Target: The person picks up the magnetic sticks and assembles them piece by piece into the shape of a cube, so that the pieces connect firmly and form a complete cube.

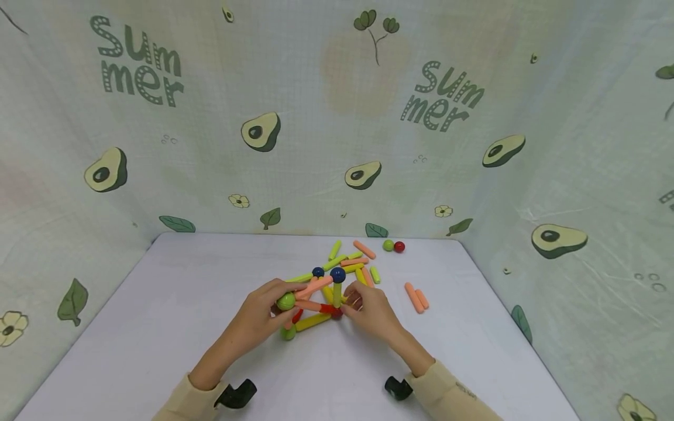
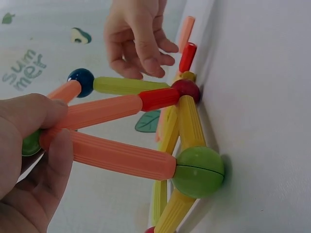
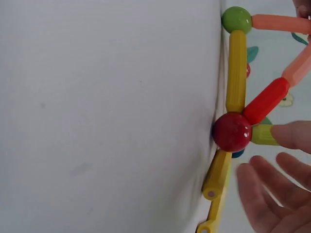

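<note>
A frame of magnetic building sticks and balls stands on the table. My left hand [image 1: 260, 310] grips its raised corner, a green ball [image 1: 286, 301] where salmon sticks [image 2: 121, 153] meet, thumb and fingers around it. A lime stick [image 1: 337, 294] rises from a dark red ball [image 3: 232, 132] to a blue ball [image 1: 338, 275]. My right hand [image 1: 371, 310] is beside that stick with loosely bent fingers; in the left wrist view it holds nothing. Whether its thumb touches the stick I cannot tell. A red stick [image 3: 266, 101] and a yellow stick [image 3: 237, 70] also join the dark red ball.
Loose lime sticks [image 1: 334, 250] and salmon sticks [image 1: 364, 249] lie behind the frame. Two more salmon sticks [image 1: 413, 297] are to the right. A green ball [image 1: 388, 245] and a red ball [image 1: 399, 247] sit near the table's back edge, by a printed cloth [image 1: 316, 193].
</note>
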`<state>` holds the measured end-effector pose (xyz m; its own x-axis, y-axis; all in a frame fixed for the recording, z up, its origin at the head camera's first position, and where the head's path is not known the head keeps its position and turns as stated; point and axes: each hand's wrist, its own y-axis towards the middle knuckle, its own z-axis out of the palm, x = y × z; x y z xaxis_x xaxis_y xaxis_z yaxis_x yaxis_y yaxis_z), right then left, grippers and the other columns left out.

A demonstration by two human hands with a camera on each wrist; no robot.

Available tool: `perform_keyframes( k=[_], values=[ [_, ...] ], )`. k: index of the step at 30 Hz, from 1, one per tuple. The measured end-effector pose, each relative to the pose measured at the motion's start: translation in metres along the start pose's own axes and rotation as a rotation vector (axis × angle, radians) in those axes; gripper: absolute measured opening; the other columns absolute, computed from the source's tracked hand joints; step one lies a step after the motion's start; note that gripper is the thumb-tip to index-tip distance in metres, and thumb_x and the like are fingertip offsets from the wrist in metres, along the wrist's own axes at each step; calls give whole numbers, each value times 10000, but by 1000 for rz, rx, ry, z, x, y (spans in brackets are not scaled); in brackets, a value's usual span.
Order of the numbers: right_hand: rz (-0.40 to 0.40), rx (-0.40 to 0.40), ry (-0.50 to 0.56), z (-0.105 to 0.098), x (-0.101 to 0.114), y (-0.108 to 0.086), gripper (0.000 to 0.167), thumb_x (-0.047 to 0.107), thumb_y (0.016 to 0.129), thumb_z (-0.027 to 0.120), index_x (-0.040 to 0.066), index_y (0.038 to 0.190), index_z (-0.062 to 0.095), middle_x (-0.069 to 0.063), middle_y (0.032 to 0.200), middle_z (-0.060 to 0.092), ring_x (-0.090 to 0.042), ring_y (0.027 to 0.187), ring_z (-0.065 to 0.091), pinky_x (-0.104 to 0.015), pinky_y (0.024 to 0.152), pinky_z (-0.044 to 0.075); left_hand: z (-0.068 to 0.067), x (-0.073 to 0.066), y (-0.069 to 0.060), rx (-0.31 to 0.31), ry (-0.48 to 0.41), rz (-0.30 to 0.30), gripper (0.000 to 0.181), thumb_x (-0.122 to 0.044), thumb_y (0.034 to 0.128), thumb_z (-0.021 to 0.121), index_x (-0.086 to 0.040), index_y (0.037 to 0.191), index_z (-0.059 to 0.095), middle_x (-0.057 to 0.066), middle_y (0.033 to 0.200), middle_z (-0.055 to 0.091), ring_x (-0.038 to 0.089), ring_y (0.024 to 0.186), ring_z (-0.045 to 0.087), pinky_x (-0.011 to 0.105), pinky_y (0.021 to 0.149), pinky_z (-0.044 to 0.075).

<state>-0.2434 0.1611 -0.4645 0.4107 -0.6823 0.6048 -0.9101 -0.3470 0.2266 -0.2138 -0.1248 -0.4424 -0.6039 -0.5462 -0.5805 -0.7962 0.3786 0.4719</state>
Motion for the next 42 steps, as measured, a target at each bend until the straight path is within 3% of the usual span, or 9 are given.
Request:
perform_keyframes(
  k=[3, 6, 11, 17, 25, 31, 34, 37, 42],
  values=[
    [-14, 95, -2, 1, -3, 5, 258, 122, 963, 789, 79, 1201, 699, -49, 1056, 750, -169, 885, 695, -295, 791, 607, -1, -1, 0, 8, 3, -23, 543, -57, 881, 871, -212, 1374, 702, -68, 1137, 671, 63, 834, 573, 198, 698, 568],
    [-25, 151, -12, 3, -5, 8, 176, 125, 978, 773, 85, 1137, 710, -39, 1060, 751, -165, 901, 705, -296, 800, 609, -2, 0, -1, 28, 3, -43, 560, -63, 882, 873, -225, 1386, 692, -89, 1138, 663, 73, 841, 572, 203, 700, 565],
    [-8, 148, -1, 7, -1, 4, 96, 100, 970, 774, 105, 1047, 716, -35, 1014, 761, -157, 872, 729, -268, 776, 607, -8, 3, -1, 43, 21, -60, 547, -61, 914, 841, -264, 1395, 676, -103, 1152, 662, 98, 874, 566, 237, 710, 553],
    [-39, 159, 5, 10, 10, -1, 114, 98, 969, 778, 94, 1066, 718, -49, 1019, 778, -163, 886, 745, -237, 772, 601, -20, 12, -1, 49, 44, -21, 551, 17, 908, 816, -197, 1392, 665, -44, 1271, 640, 107, 978, 621, 223, 794, 591],
    [-50, 207, 37, 21, 20, -7, 100, 113, 981, 773, 124, 1049, 701, -3, 1001, 764, -65, 866, 715, -188, 764, 578, -34, 28, 4, 51, 71, 24, 532, 73, 923, 770, -207, 1366, 677, -10, 1371, 580, 180, 1182, 635, 286, 859, 609],
    [-103, 247, 38, 27, 25, -7, 107, 95, 995, 743, 124, 1098, 738, 21, 1021, 768, -30, 876, 687, -185, 793, 570, -40, 38, 5, 48, 78, -6, 505, 108, 931, 740, -197, 1329, 680, -1, 1372, 589, 211, 1217, 631, 322, 880, 612],
    [-108, 232, 11, 22, 25, -5, 189, 71, 998, 724, 104, 1181, 757, -2, 1055, 766, -28, 872, 660, -192, 803, 563, -40, 39, 6, 43, 86, -11, 494, 107, 934, 735, -194, 1322, 681, 1, 1377, 586, 213, 1227, 626, 318, 883, 609],
    [-97, 158, -42, 15, 20, 1, 262, 55, 994, 726, 83, 1253, 755, -54, 1110, 756, -99, 891, 658, -232, 809, 573, -40, 39, 7, 20, 112, 19, 481, 106, 929, 738, -194, 1303, 693, 14, 1371, 598, 227, 1216, 599, 310, 858, 599],
    [-34, 97, -137, 6, 8, 19, 351, 121, 1009, 734, 111, 1359, 708, -79, 1335, 681, -222, 1052, 678, -337, 894, 600, -37, 36, 7, -37, 206, 68, 429, 61, 918, 744, -219, 1243, 720, -4, 1328, 645, 258, 1238, 493, 424, 887, 559]
  ],
)
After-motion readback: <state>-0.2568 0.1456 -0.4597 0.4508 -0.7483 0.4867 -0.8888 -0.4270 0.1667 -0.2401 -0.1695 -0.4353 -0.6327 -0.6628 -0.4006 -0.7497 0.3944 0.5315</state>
